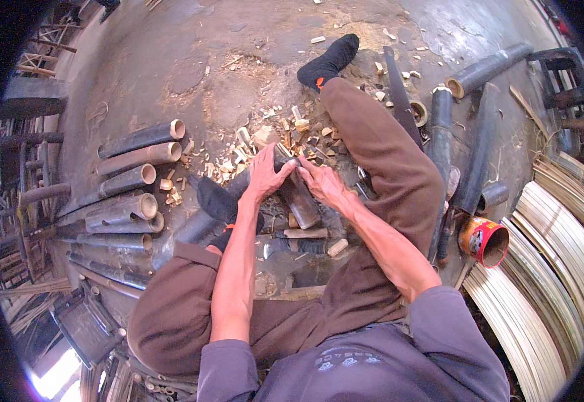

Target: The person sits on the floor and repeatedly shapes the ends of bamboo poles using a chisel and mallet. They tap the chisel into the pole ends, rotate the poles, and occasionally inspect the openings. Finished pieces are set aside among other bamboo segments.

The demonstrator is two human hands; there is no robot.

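Place: a bamboo craft workshop with a bare, dusty floor [171,60].
Raw stock: dark cut bamboo culms [131,175] stacked at the left, more bamboo tubes [486,67] at the right.
Worked stock: pale split bamboo strips [560,234] in curved bundles.
Waste: bamboo chips [265,144] scattered on the floor.
Seating: the person works low, legs spread.

dark bamboo tube [300,201], upright, between the legs

purple sleeves [433,321], brown trousers [386,167] (black socks [329,60]).
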